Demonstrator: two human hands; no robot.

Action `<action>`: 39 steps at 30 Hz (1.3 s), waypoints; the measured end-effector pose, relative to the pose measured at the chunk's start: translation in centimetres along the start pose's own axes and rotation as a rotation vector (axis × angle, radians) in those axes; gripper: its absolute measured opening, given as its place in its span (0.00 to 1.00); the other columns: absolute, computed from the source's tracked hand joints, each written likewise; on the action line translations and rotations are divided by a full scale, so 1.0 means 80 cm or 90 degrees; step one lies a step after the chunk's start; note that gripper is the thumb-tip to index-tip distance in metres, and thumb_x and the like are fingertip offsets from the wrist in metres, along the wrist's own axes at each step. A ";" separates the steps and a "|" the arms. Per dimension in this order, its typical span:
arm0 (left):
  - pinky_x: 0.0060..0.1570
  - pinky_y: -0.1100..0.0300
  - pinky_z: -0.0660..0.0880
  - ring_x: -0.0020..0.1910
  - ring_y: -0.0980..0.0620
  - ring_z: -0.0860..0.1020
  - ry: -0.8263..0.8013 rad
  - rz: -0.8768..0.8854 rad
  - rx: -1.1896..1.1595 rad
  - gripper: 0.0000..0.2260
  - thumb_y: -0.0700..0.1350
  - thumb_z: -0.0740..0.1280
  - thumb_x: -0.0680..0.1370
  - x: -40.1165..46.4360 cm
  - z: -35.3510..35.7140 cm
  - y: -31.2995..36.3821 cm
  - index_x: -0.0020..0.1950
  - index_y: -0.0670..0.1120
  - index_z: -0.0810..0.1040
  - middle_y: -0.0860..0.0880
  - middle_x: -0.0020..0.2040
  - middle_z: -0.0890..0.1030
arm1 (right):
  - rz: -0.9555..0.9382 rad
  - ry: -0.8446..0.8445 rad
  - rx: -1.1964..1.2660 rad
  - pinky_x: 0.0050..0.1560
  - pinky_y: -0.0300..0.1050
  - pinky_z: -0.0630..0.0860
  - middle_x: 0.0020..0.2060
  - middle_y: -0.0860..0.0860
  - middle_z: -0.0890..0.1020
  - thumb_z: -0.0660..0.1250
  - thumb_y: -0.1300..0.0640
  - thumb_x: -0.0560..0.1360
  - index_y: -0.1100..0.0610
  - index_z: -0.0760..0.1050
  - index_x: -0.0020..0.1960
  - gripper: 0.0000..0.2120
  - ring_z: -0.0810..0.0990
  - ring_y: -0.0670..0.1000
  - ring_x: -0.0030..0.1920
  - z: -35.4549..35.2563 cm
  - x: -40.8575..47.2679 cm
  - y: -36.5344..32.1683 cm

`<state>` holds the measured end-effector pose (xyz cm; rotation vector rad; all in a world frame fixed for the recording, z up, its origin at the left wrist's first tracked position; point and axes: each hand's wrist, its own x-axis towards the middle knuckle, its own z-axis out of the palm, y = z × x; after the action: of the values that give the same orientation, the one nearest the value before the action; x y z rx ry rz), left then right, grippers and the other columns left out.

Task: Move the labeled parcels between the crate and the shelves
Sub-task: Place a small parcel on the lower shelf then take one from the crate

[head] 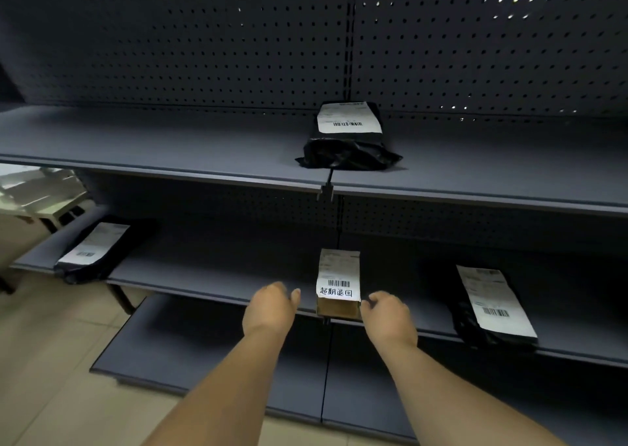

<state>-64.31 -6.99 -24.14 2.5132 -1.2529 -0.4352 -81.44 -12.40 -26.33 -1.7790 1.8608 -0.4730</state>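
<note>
On the middle shelf (210, 275), the left hand (272, 306) hovers loosely open, holding nothing, just left of the small brown labeled parcel (338, 284) at the near edge. The right hand (387, 313), fingers relaxed, touches its right side.

- We saw a dark pegboard back panel (204, 47), pinpricks of light showing through its upper right holes.
- Below the pegboard and to its left, we saw pale tiled floor (51, 360).
- Far left of the pegboard, we noted blurred pale furniture (40, 194).
</note>
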 end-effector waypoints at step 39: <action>0.55 0.49 0.76 0.54 0.48 0.79 -0.382 -0.146 -0.764 0.10 0.52 0.67 0.77 0.114 0.069 -0.013 0.57 0.54 0.76 0.48 0.51 0.84 | 0.346 -0.218 0.740 0.64 0.51 0.70 0.46 0.54 0.85 0.67 0.51 0.76 0.56 0.76 0.57 0.13 0.80 0.53 0.53 0.076 0.074 -0.012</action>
<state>-60.53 -14.47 -30.81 1.4764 -0.4999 -1.5189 -77.17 -17.77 -31.40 -0.5138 1.2663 -0.7505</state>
